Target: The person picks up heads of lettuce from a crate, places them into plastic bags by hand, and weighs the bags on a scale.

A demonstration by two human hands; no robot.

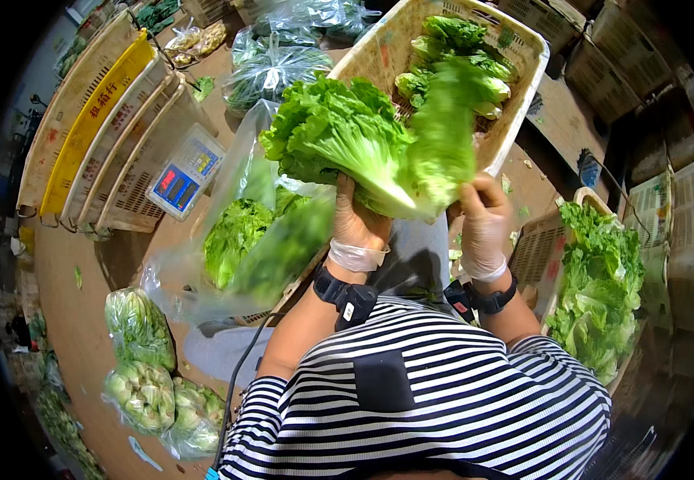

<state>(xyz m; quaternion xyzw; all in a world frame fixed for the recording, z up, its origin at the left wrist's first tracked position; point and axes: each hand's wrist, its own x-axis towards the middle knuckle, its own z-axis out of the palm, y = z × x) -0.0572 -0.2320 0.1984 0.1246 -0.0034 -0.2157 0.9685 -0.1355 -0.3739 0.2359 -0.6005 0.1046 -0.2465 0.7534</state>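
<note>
My left hand [356,216], in a thin clear glove, grips the base of a lettuce head [347,138] with frilly green leaves. From the right, my gloved right hand [484,213] pinches a lettuce leaf [446,138] at its lower end; the leaf is blurred. Leaf and head overlap, so whether they are still joined I cannot tell. Below and left of my left hand, a clear plastic bag [173,282] stands spread with lettuce [242,234] inside. Beyond my hands, a white plastic crate [377,51] holds several lettuce heads [461,66].
Nested crates [107,132] and a lit digital scale [185,171] stand at left. Filled lettuce bags [140,384] lie on the floor at lower left. Tied bags of greens [272,78] sit at the back. At right, a crate [539,252] has loose leaves [596,294] heaped beside or in it.
</note>
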